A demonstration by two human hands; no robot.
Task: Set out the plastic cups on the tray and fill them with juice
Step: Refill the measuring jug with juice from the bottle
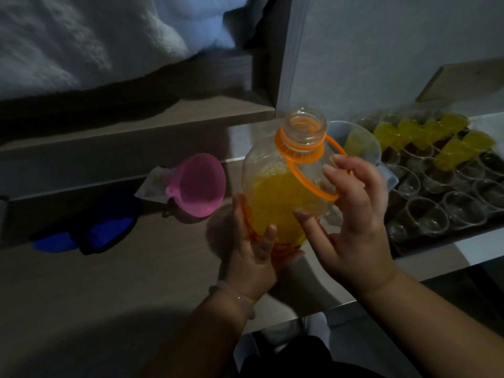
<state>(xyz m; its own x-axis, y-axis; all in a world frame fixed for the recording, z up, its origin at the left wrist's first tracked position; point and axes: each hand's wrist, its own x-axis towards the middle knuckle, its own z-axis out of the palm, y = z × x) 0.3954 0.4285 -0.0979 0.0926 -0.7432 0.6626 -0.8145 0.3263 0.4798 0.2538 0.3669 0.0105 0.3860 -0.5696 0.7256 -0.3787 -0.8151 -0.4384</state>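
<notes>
A clear juice bottle [275,197] with an orange neck ring and carry handle stands uncapped in the middle, about half full of orange juice. My left hand [253,255] grips its lower part from beneath. My right hand [351,219] is at its right side, fingers spread, with the fingertips at the orange handle and the bottle's wall. To the right a dark tray [436,241] holds several clear plastic cups [424,215]. The far cups [425,132] hold yellow juice. The near ones look empty.
A pink funnel [197,184] lies on its side left of the bottle. A clear jug [360,140] with some yellow juice stands behind the bottle. Blue objects [90,230] lie at the left. A white wall and a wooden ledge rise behind.
</notes>
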